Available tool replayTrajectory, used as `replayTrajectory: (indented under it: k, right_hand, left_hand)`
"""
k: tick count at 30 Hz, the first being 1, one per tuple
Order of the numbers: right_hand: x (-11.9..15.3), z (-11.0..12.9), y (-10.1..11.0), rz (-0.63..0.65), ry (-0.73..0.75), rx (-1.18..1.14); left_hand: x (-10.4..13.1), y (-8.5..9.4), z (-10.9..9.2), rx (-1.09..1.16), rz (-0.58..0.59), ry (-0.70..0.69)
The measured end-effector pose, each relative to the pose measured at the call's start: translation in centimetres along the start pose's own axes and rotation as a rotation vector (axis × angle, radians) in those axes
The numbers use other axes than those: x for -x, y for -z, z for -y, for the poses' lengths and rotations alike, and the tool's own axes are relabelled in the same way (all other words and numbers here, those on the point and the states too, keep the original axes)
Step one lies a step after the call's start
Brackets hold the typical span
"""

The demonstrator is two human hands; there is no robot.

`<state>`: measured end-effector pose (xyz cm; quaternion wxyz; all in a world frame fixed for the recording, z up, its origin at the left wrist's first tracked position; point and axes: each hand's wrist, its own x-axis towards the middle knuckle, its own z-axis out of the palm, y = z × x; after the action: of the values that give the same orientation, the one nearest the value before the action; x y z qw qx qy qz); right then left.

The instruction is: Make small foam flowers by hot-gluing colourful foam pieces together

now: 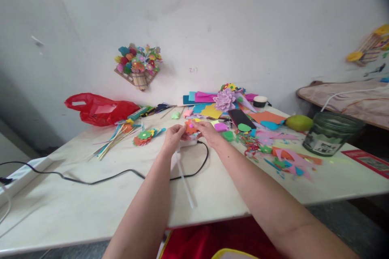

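Nearest, red cloth with yellow trim (209,240) shows below the front edge of the white table (91,202). A translucent glue stick (184,182) points toward that edge from a white glue gun (187,143), whose black cord (121,173) loops on the right and runs left toward a white power strip (24,178). Just above the gun, the left hand (174,136) and right hand (208,131) pinch an orange flower (191,127) with a pink centre between their fingertips. To their left lie layered flowers (142,138) and thin strips (111,141); to their right, colourful scraps (291,160) and a dark green jar (332,133). Farther back are a red plastic bag (101,110), a black phone (241,119) and a lilac flower (224,100). A flower bouquet (139,64) hangs on the wall (227,20).
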<state>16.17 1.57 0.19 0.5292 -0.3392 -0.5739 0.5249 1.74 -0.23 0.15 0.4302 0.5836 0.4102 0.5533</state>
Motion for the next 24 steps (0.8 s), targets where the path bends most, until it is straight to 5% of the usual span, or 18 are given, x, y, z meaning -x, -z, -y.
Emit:
replayTrajectory:
  k: [24]
  right_hand:
    - [-0.19,-0.81,-0.24,-0.062,0.036,0.05]
  left_hand:
    - [0.11,0.57,-0.71,0.049,0.002,0.035]
